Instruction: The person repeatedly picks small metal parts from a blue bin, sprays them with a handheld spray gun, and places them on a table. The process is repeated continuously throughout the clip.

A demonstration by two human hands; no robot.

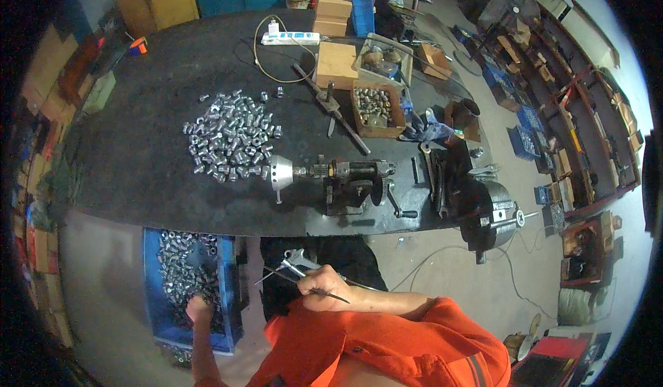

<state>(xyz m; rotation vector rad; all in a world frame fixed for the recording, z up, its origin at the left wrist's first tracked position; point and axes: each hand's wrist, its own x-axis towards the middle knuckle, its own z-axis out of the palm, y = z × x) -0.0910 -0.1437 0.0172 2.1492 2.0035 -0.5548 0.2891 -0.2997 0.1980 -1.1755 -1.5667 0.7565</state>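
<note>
My left hand (pixel 199 309) reaches down into a blue bin (pixel 230 290) of small shiny metal fittings (pixel 183 262). Its fingers look bunched at the fittings; what they hold, if anything, I cannot make out. In front of my body, my right hand (pixel 322 287) is closed around a thin dark rod (pixel 337 296). A silver gun-shaped tool (pixel 295 257) with a tube-like part shows just beyond that fist; whether the hand grips it too is unclear. On the dark table (pixel 138 200), a bench fixture with a silver cone-shaped head (pixel 281 173) and a hand crank (pixel 399 207) stands ahead.
A heap of metal fittings (pixel 231 135) covers the table's middle. Farther right are a carton of fittings (pixel 376 108), a long-handled bar tool (pixel 331 104), wrenches (pixel 434 173) and blue gloves (pixel 428 126). A round dark machine chuck (pixel 487 214) stands at the right edge. A power strip (pixel 290 39) lies behind.
</note>
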